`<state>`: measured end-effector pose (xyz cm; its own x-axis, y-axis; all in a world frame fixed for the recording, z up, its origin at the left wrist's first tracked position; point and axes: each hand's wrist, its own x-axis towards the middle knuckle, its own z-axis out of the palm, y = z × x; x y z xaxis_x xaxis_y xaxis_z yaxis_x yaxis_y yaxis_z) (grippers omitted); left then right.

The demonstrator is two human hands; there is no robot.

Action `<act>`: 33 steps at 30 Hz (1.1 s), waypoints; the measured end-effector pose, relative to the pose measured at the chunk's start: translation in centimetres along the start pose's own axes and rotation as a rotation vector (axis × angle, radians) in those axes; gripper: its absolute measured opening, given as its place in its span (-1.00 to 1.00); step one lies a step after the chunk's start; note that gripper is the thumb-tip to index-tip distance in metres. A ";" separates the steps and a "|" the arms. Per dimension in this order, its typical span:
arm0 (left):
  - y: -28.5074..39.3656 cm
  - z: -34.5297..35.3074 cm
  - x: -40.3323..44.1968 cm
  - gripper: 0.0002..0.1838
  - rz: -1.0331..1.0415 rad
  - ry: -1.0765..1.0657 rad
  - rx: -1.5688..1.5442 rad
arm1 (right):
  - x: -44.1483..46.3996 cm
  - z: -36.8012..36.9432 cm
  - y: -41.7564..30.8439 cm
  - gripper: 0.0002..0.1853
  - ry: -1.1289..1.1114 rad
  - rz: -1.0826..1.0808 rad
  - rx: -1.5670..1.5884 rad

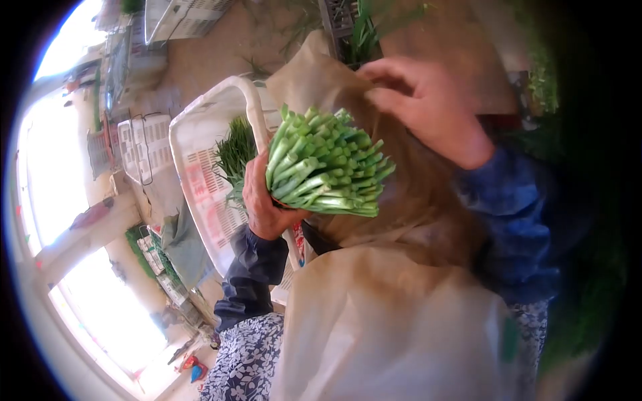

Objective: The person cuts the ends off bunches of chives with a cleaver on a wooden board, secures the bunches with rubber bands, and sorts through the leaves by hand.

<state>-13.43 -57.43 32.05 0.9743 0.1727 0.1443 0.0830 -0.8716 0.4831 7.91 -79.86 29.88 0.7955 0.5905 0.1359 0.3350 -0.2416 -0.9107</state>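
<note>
A thick bunch of green stalks (328,164), its cut ends facing up toward me, is held over my lap. My left hand (263,200) is wrapped round the bunch from its left side. To the upper right of the bunch, my right hand (428,100) is apart from it, over the brown, stained apron (414,200). The thumb and fingers of that hand are curved with a gap between them, and no object shows in it; its fingertips are slightly blurred.
A white plastic basket (194,187) with green leaves (235,150) in it stands to the left. A dark crate (340,20) with greens is at the top. More white crates (144,144) stand farther left, near bright windows.
</note>
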 end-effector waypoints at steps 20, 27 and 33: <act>0.2 -0.1 0.9 0.07 0.141 0.028 0.001 | -0.7 1.3 -3.4 -0.98 -0.082 -0.150 0.295; 0.3 0.0 1.4 0.02 0.200 0.032 0.015 | -4.7 -7.7 -3.9 -0.86 0.230 0.232 0.168; 0.3 -0.1 1.5 -0.02 0.165 0.007 0.026 | -13.0 -23.5 9.2 -0.77 0.219 0.504 -0.999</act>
<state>-11.99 -57.42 32.46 0.9738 0.0292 0.2256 -0.0726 -0.9001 0.4297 12.57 -107.85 28.87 0.9916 0.1296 -0.0032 0.1270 -0.9760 -0.1768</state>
